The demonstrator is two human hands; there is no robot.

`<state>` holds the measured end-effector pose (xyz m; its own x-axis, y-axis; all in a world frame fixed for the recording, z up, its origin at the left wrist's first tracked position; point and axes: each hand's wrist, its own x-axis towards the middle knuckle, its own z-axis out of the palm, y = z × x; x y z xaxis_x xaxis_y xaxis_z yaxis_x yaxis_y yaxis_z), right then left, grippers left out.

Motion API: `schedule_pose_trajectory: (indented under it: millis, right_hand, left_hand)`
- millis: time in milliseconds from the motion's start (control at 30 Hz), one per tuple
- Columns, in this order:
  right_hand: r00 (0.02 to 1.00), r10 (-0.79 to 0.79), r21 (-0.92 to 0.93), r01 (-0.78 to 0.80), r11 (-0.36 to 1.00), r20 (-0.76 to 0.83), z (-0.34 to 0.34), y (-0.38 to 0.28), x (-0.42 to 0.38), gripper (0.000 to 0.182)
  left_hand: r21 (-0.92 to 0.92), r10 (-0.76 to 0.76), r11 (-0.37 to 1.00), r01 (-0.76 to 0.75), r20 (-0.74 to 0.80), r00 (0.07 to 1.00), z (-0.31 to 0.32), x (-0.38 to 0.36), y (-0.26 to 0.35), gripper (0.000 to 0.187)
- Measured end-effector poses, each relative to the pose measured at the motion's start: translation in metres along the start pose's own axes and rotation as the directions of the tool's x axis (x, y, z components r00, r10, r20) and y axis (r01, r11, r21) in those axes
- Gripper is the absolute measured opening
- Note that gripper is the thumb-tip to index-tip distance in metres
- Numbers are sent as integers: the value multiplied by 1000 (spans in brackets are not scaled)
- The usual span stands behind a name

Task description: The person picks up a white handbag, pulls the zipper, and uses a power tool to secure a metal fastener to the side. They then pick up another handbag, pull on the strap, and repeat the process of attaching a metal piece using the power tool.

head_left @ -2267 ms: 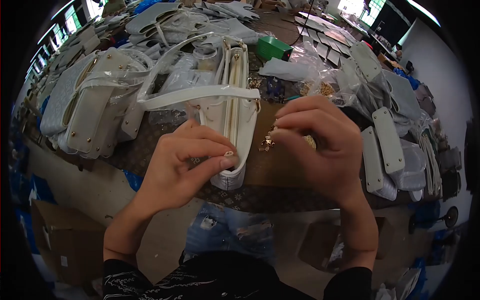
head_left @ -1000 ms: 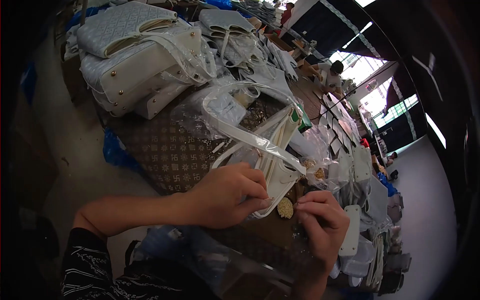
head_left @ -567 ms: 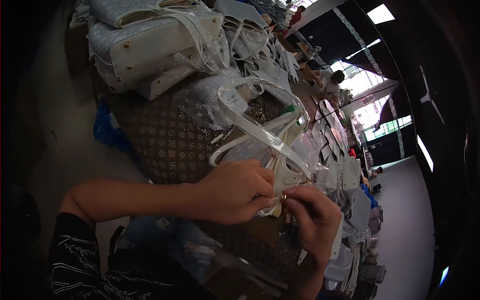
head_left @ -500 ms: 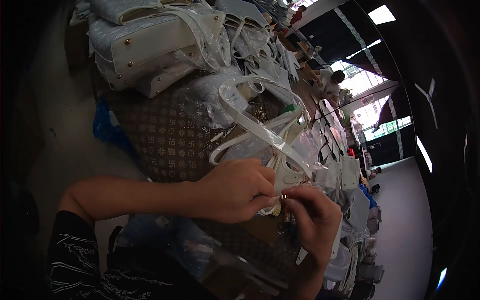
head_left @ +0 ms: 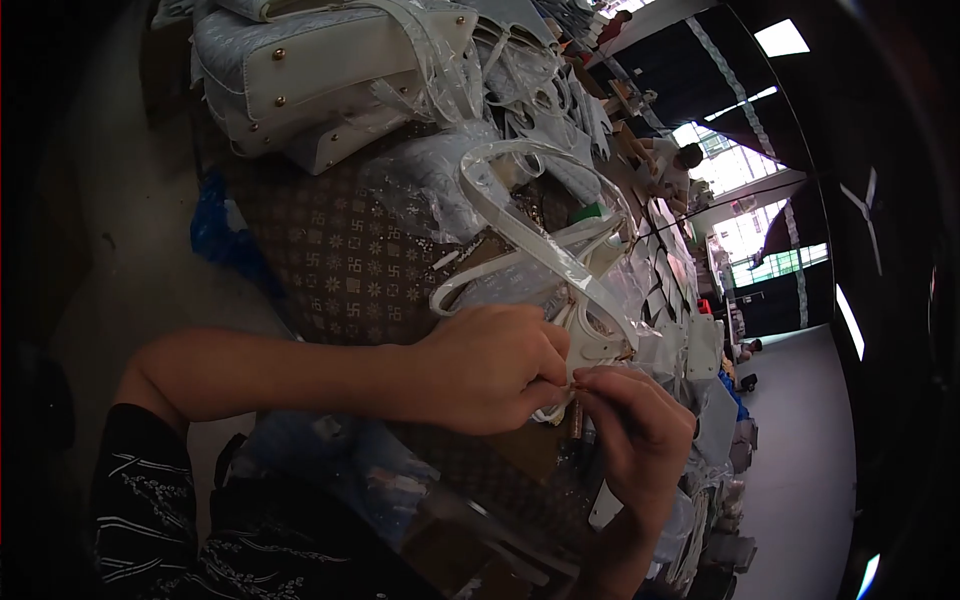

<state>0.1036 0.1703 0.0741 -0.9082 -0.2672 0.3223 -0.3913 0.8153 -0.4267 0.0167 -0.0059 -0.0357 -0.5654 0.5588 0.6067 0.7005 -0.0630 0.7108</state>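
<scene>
Evidently we find L hand (head_left: 500,370) and R hand (head_left: 640,425) pinching a tiny pc. (head_left: 573,388) (type unclear) by white bag (head_left: 600,348), seemingly aligning it, w/ steady pressure reqd. next.

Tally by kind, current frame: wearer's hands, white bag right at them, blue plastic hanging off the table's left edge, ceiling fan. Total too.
Hands: 2 (left hand, right hand)
White bag: 1
Blue plastic: 1
Ceiling fan: 1
Total: 5
</scene>
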Motion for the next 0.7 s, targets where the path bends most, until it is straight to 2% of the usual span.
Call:
schedule_pose_trajectory:
  millis: [167, 300, 400, 500, 567, 700]
  right_hand:
    - [997, -66, -65, 68, 996, 25, 0, 1, 0, 17]
    - [999, -23, -89, 25, 996, 27, 0, 0, 2, 16]
    - [997, -60, -122, 64, 991, 38, -1, 4, 3, 14]
    - [999, 15, -66, -12, 998, 42, -3, 3, 5, 13]
    - [965, 253, 93, -259, 961, 69, -4, 5, 4, 13]
    - [915, 390, 198, -403, 893, 104, -3, 1, 3, 12]
  left_hand:
    - [-15, 4, 1000, -3, 6, 1000, 0, 0, -1, 12]
    - [-31, 17, 999, -17, 0, 1000, -1, 0, -1, 13]
    - [-10, 8, 1000, -8, 8, 1000, -1, 1, -1, 13]
    - [-14, -12, 1000, 12, -1, 1000, -2, 0, 1, 11]
    - [-20, -15, 1000, 15, -3, 1000, -2, 0, 1, 11]
    - [-6, -20, 1000, 20, 4, 1000, -2, 1, 1, 10]
